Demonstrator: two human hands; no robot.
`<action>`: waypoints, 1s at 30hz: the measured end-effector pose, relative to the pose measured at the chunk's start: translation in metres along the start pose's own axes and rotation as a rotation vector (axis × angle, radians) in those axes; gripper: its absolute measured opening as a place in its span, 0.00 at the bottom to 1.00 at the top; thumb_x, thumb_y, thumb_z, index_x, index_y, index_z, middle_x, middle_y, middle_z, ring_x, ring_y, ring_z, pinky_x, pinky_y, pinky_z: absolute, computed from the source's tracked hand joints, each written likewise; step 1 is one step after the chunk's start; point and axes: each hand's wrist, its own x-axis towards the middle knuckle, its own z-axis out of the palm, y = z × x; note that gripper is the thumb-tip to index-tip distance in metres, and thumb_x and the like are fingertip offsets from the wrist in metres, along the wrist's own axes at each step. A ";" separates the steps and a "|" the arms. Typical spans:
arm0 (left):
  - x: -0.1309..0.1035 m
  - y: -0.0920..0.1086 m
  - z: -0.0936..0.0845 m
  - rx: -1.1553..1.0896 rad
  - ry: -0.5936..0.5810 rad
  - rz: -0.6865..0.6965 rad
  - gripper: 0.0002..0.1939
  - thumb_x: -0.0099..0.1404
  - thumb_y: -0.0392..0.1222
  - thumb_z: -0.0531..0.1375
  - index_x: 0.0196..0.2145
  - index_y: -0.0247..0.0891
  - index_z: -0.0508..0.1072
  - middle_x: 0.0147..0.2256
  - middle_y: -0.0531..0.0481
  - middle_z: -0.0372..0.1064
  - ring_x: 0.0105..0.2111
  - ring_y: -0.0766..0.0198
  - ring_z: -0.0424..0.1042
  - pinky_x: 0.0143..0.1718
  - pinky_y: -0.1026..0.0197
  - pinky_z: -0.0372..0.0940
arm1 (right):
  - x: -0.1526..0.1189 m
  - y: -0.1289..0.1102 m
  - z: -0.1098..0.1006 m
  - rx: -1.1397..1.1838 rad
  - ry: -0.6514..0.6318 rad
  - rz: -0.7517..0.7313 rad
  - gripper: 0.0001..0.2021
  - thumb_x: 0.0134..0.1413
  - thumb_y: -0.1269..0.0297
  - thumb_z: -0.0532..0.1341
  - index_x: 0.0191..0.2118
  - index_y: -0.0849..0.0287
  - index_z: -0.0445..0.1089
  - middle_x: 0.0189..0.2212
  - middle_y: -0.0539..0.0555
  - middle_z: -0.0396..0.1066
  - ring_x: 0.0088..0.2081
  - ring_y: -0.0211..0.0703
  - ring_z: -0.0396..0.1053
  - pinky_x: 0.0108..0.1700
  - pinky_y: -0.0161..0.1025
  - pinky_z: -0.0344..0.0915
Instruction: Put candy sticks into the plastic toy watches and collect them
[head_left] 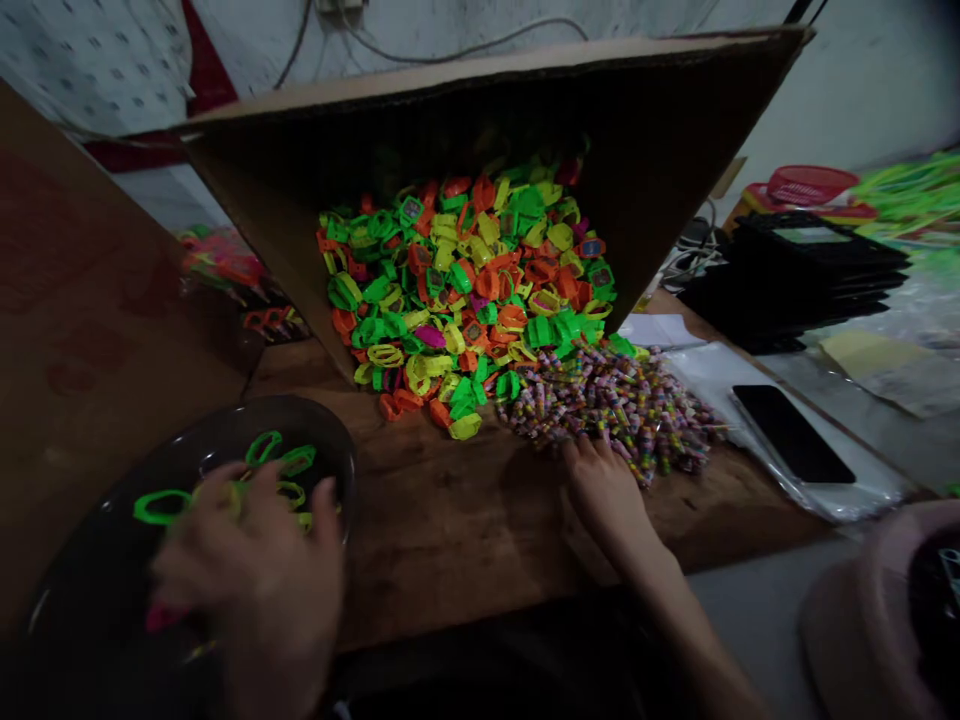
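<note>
- The left hand [255, 560] is a blur, with its fingers spread wide over the dark bowl [330, 440], which is left of the big box [675, 160] and closer to the person.
- Bright plastic bands [298, 459] lie in that bowl; I cannot tell if the left hand touches them. Lifting one band alone looks best, since loops can hook together.
- The right hand [607, 495] has its fingertips at the near edge of the wrapped sticks [622, 410] (they look like sweets), heaped by the box's front right corner. I cannot tell if it pinches one. A soft pick from the edge should stop the heap from rolling.
- Toy watches [465, 290] fill the open front of the box and spill onto the wooden table [442, 520], right up against the sticks.
- To the right of the box, a phone [793, 435] lies on white plastic, and a black stack [821, 270] stands behind it.
</note>
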 end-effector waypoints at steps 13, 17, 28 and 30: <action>0.000 0.049 0.161 -0.595 -0.508 -0.121 0.11 0.57 0.26 0.58 0.36 0.37 0.71 0.38 0.43 0.69 0.46 0.52 0.67 0.52 0.47 0.58 | 0.000 0.000 0.027 0.497 0.064 -0.132 0.16 0.48 0.77 0.52 0.45 0.63 0.63 0.41 0.63 0.70 0.43 0.47 0.70 0.43 0.42 0.68; -0.005 0.037 0.146 -0.895 -0.632 -0.360 0.27 0.51 0.28 0.64 0.49 0.37 0.66 0.36 0.48 0.71 0.40 0.58 0.71 0.47 0.50 0.65 | -0.005 -0.012 0.017 0.958 -0.005 -0.081 0.19 0.55 0.69 0.52 0.53 0.62 0.58 0.38 0.58 0.73 0.39 0.44 0.73 0.40 0.41 0.70; -0.006 0.061 0.098 -1.577 -0.725 -0.849 0.21 0.53 0.40 0.67 0.45 0.37 0.72 0.36 0.47 0.76 0.35 0.65 0.75 0.36 0.65 0.72 | -0.017 -0.039 -0.033 1.195 0.119 0.022 0.12 0.55 0.67 0.54 0.46 0.58 0.66 0.41 0.56 0.72 0.42 0.43 0.70 0.44 0.40 0.68; -0.006 0.067 0.092 -1.618 -0.630 -0.912 0.23 0.50 0.38 0.69 0.45 0.36 0.73 0.34 0.47 0.76 0.32 0.65 0.75 0.33 0.66 0.72 | -0.020 -0.042 -0.039 1.040 0.181 -0.038 0.12 0.52 0.71 0.53 0.42 0.58 0.66 0.36 0.55 0.72 0.37 0.43 0.70 0.38 0.38 0.68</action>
